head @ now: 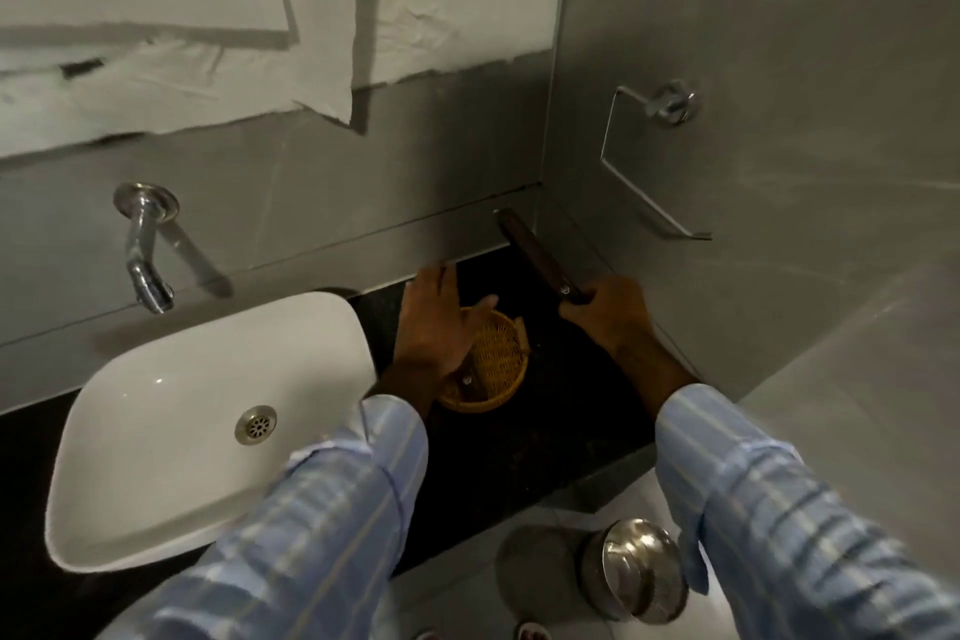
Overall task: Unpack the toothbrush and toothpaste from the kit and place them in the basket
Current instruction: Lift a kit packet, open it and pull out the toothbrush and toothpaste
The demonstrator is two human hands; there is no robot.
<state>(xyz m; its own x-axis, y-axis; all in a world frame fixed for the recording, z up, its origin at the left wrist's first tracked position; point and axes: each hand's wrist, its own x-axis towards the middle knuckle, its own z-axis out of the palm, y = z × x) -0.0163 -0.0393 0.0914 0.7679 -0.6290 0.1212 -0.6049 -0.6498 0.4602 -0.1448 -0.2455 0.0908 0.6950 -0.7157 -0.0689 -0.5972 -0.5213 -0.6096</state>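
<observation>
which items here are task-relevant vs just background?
In play:
- wicker basket on the dark counter
- long dark kit box, held in right hand
- left hand over the basket

Bystanders:
- white sink
- wall tap
- paper holder
- steel bin

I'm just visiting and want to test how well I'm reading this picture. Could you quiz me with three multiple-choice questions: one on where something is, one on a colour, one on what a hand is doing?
1. Where does the basket sit?
A. in the sink
B. on the dark counter, right of the sink
C. on the floor

2. What colour is the sink?
A. white
B. black
C. green

3. What is the right hand doing?
A. resting open and flat
B. turning the tap
C. gripping a long dark box

Answers:
1 B, the basket stands on the black counter beside the basin.
2 A, the basin is plainly white.
3 C, the fingers close round the dark box.
</observation>
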